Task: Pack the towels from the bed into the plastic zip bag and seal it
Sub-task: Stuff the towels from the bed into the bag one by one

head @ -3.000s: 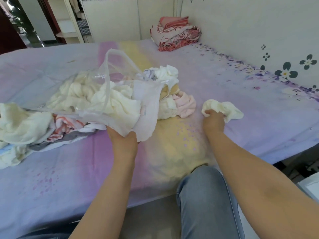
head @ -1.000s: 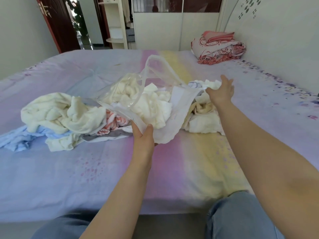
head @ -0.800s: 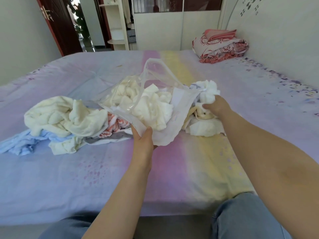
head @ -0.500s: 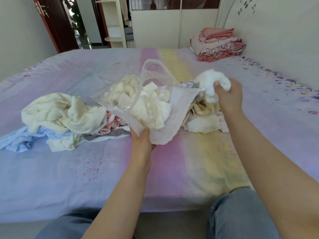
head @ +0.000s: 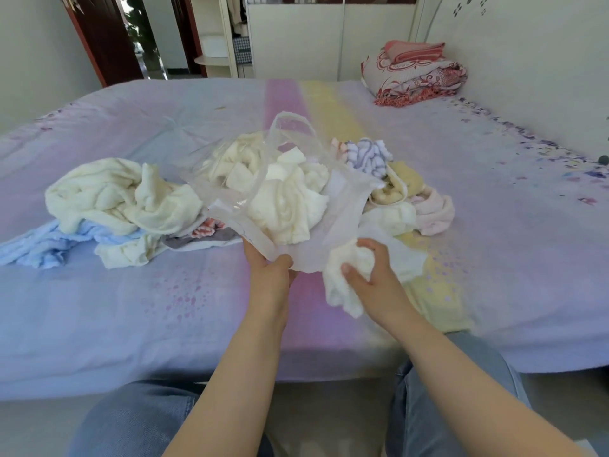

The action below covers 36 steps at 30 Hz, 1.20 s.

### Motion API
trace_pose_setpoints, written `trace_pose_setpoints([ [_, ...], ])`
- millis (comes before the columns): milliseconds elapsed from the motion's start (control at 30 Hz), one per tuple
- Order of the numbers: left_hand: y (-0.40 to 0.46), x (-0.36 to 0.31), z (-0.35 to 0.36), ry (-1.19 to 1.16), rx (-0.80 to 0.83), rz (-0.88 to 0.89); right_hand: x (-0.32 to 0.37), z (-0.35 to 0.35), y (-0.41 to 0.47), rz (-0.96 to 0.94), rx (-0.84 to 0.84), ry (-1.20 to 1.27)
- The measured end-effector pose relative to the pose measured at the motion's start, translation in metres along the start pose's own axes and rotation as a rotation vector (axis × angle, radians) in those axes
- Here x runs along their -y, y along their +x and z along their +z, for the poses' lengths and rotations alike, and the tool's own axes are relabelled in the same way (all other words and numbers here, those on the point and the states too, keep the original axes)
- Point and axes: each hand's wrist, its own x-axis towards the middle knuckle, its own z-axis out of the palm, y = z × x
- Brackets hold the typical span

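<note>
Clear plastic zip bag, stuffed with cream towels, is pinched at its mouth by the left hand, while beside it the right hand clutches a small white crumpled terry towel.

Both hands forward, left pinching, right curled, gripping.

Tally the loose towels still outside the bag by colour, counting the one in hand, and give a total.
Cream or white: 4, namely the big cream towel, a small cream towel, a white towel and the white towel in the right hand
Light blue: 1
Blue-striped: 1
Tan: 1
Pink: 1
Red-patterned: 1
Total: 9 clearly visible; overlapping folds may hide more.
</note>
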Motion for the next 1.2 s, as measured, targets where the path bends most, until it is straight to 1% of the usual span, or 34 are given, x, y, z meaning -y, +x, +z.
trace_pose_setpoints([
  [33, -0.003, 0.002, -0.004, 0.004, -0.008, -0.014, -0.009, 0.004, -0.001, 0.011, 0.021, -0.152],
  [67, -0.006, 0.005, -0.007, 0.007, -0.025, -0.038, -0.017, 0.005, 0.000, -0.002, 0.024, -0.358],
  [100, -0.009, 0.008, -0.010, 0.006, -0.041, -0.071, -0.024, 0.006, 0.001, -0.034, 0.014, -0.545],
  [133, -0.012, 0.011, -0.013, -0.002, -0.046, -0.109, -0.028, 0.006, 0.003, -0.082, 0.025, -0.658],
  [167, -0.015, 0.015, -0.016, -0.014, -0.037, -0.151, -0.030, 0.005, 0.005, -0.088, 0.087, -0.688],
  [233, -0.019, 0.020, -0.020, -0.020, -0.008, -0.224, -0.033, 0.001, 0.008, 0.020, 0.273, -0.649],
  [267, -0.020, 0.022, -0.021, -0.001, 0.001, -0.249, -0.036, 0.000, 0.010, 0.059, 0.347, -0.690],
  [300, -0.020, 0.023, -0.022, 0.028, 0.004, -0.262, -0.039, 0.001, 0.013, 0.053, 0.366, -0.766],
  [333, -0.020, 0.023, -0.022, 0.068, 0.005, -0.266, -0.039, 0.001, 0.014, 0.013, 0.341, -0.838],
  [367, -0.020, 0.022, -0.022, 0.113, 0.006, -0.263, -0.037, 0.000, 0.015, -0.026, 0.301, -0.831],
  [400, -0.021, 0.021, -0.022, 0.156, 0.010, -0.257, -0.034, -0.002, 0.014, -0.035, 0.278, -0.735],
  [500, -0.022, 0.015, -0.023, 0.273, 0.022, -0.223, -0.023, -0.008, 0.000, -0.013, 0.312, -0.217],
  [567, -0.022, 0.012, -0.025, 0.367, 0.041, -0.179, 0.000, -0.012, -0.006, -0.060, 0.196, 0.099],
  [600, -0.022, 0.011, -0.026, 0.413, 0.044, -0.156, 0.016, -0.012, -0.006, -0.068, 0.130, 0.163],
  [633, -0.022, 0.011, -0.027, 0.455, 0.045, -0.136, 0.032, -0.011, -0.003, -0.117, 0.104, 0.156],
  [700, -0.025, 0.011, -0.026, 0.518, 0.043, -0.110, 0.065, 0.002, 0.008, -0.308, 0.096, 0.121],
  [733, -0.027, 0.010, -0.024, 0.541, 0.041, -0.097, 0.081, 0.010, 0.017, -0.346, 0.084, 0.109],
  [767, -0.029, 0.008, -0.023, 0.550, 0.034, -0.085, 0.093, 0.019, 0.029, -0.335, 0.056, 0.002],
  [800, -0.031, 0.006, -0.021, 0.532, 0.023, -0.077, 0.098, 0.028, 0.044, -0.295, 0.073, -0.165],
  [867, -0.034, 0.001, -0.021, 0.454, 0.003, -0.076, 0.097, 0.044, 0.073, -0.151, 0.237, -0.509],
  [900, -0.035, -0.002, -0.022, 0.423, -0.006, -0.081, 0.096, 0.050, 0.082, -0.096, 0.334, -0.649],
  [933, -0.036, -0.005, -0.024, 0.400, -0.011, -0.089, 0.093, 0.053, 0.088, -0.053, 0.407, -0.735],
  [967, -0.037, -0.007, -0.027, 0.383, -0.013, -0.098, 0.092, 0.053, 0.088, -0.016, 0.448, -0.772],
  [1000, -0.037, -0.009, -0.030, 0.374, -0.015, -0.105, 0.094, 0.051, 0.083, -0.004, 0.438, -0.769],
  [1033, -0.036, -0.010, -0.033, 0.374, -0.015, -0.111, 0.098, 0.046, 0.073, -0.018, 0.394, -0.741],
  [1100, -0.034, -0.012, -0.036, 0.383, -0.010, -0.117, 0.104, 0.035, 0.046, -0.105, 0.303, -0.686],
  [1200, -0.033, -0.015, -0.036, 0.409, 0.028, -0.083, 0.111, 0.028, 0.020, -0.221, 0.207, -0.511],
])
